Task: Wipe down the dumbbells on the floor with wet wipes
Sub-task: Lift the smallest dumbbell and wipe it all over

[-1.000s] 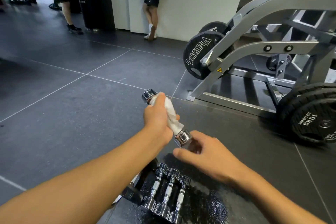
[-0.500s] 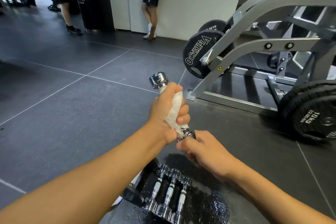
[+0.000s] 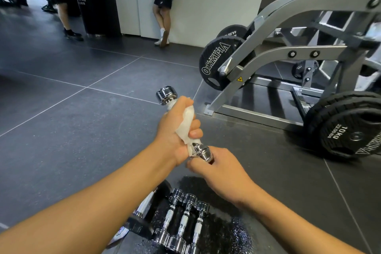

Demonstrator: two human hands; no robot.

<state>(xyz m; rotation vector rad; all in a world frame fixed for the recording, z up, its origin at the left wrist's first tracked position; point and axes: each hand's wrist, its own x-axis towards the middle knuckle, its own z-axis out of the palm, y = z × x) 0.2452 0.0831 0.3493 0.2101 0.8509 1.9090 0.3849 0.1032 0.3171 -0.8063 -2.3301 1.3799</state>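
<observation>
A small chrome dumbbell is held up in the air in the middle of the view, its far head pointing away. My left hand grips its handle through a white wet wipe. My right hand holds the near chrome head between curled fingers. Below, three more chrome dumbbells lie side by side on the dark floor, next to a larger black dumbbell.
A grey plate-loaded machine with black weight plates stands to the right; more plates sit at its near end. Two people stand by a white partition at the back. A wet speckled patch lies beside the dumbbells.
The dumbbell tilted more upright and rose. My left hand slid along the handle with the wipe, and my right hand closed round the near head.
</observation>
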